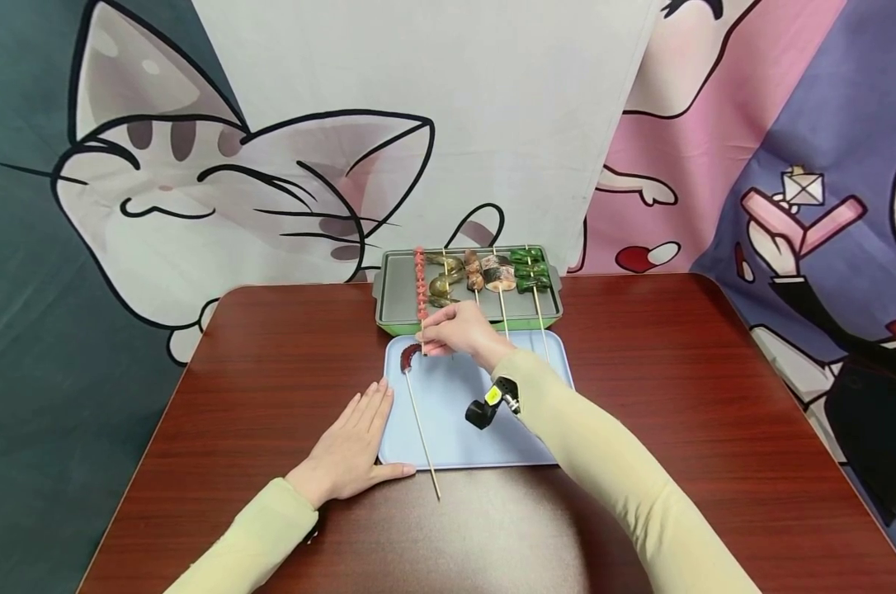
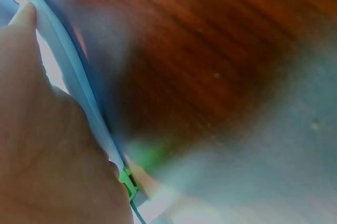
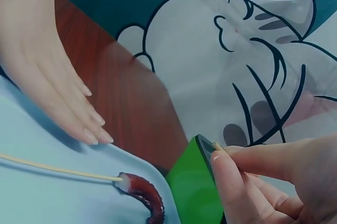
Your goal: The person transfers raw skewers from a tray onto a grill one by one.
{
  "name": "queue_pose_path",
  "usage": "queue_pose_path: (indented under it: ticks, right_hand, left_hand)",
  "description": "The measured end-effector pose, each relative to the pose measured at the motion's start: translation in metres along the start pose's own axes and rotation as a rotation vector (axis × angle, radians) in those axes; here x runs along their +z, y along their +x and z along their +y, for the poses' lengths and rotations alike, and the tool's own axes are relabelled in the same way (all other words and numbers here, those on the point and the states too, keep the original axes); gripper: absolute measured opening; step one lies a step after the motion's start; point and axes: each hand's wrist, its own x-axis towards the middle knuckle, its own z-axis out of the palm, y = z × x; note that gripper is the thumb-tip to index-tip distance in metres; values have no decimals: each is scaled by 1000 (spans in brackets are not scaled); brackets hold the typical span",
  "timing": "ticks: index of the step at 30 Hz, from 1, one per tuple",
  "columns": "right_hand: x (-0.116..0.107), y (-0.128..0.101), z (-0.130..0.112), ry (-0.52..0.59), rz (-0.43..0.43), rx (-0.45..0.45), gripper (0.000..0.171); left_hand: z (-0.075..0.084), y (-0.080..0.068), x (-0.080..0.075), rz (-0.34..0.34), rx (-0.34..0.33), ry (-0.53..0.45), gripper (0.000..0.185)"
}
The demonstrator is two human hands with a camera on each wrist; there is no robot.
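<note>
Head view, right hand pinching pink skewer, left hand flat on blue tray.

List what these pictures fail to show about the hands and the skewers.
- Right hand: head view, its back hides the fingertips; right wrist view shows a pinched stick end, but which skewer is cut off.
- Left hand: left wrist view is blurred; only the palm beside the blue tray rim.
- Food on the green grill tray: too small to identify.
</note>
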Motion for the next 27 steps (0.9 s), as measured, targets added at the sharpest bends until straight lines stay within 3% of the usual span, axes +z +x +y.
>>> queue_pose_path:
  ticks: [15,27]
  right_hand:
    - [3,-6,2,-23,16,19,35]
    - [-8,-40,-1,-32,-31,-75,38]
  left_hand:
    - [-2,0,1,-23,-14,-6,115]
    - [0,0,0,-22,-15,-29,114]
